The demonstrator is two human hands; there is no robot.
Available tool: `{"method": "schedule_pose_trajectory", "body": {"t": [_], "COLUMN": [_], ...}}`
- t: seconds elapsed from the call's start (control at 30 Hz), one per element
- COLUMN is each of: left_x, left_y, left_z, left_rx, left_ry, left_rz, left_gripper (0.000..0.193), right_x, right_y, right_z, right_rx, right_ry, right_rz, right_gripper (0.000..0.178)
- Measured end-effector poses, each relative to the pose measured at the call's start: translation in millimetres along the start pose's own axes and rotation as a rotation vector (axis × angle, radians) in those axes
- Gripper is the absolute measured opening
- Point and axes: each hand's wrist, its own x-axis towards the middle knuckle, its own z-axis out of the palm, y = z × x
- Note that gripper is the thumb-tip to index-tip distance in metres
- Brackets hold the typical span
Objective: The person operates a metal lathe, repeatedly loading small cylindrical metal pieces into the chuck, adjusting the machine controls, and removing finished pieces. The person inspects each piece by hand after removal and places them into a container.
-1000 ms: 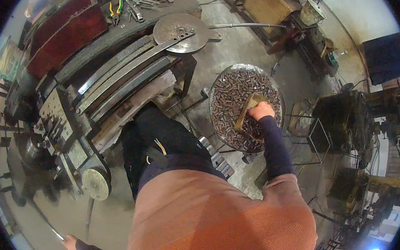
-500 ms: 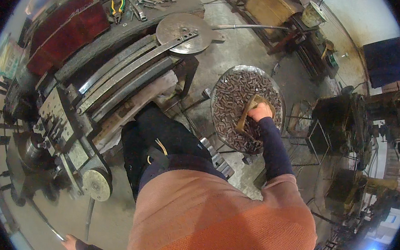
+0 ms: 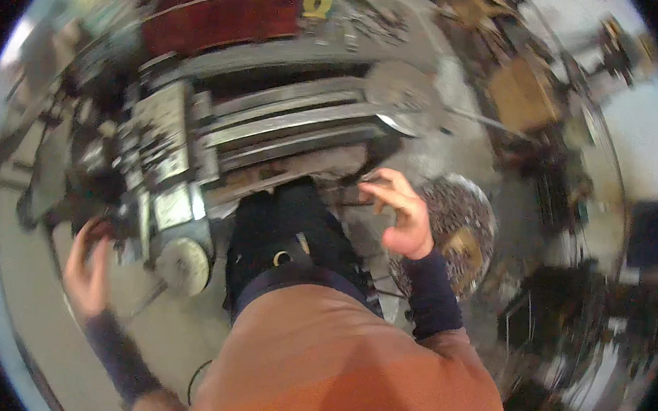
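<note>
Brownish small metal pieces [image 3: 450,202] lie thickly in a round tray [image 3: 492,232] beside the person's right side, with a tan angular object [image 3: 464,251] among them. The right hand [image 3: 403,215] is raised in front of the tray's near left part, fingers bent and thumb apart; blur hides the fingertips, so I cannot tell whether it pinches a piece or is bare. On the other side, the left hand [image 3: 88,271] has its fingers spread and appears to grasp nothing, near the machine's round wheel [image 3: 183,266] but apart from it. Judging by how full the tray looks, a good many pieces are left; how many are done cannot be told, since no finished pile can be made out and the studded plate [image 3: 162,127] is too smeared to show whether one sits there
</note>
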Motion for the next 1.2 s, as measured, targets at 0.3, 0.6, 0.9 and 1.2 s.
{"method": "schedule_pose_trajectory", "body": {"t": [0.3, 0.6, 0.9, 1.2], "left_x": [14.4, -1.5, -3.5, -3.0], "left_y": [77.9, 64.0, 45.1, 40.2], "left_z": [121.8, 124.1, 132.1, 117.7], "left_rx": [-0.317, -0.644, -1.33, -0.883], "left_ry": [-0.257, -0.367, -0.558, -0.257], "left_rz": [0.393, 0.072, -0.29, -0.087], "left_gripper": [0.02, 0.024, 0.032, 0.025], "right_x": [81.0, 90.6, 102.7, 110.1], "right_y": [-27.4, -30.3, -39.3, -64.1], "right_z": [100.6, 114.1, 130.0, 144.3], "right_rx": [0.349, 0.217, 0.136, 0.035], "right_ry": [-0.353, -0.407, -0.403, -0.497], "right_rz": [-0.282, -0.425, -0.54, -0.529], "right_gripper": [0.078, 0.074, 0.071, 0.042]}}
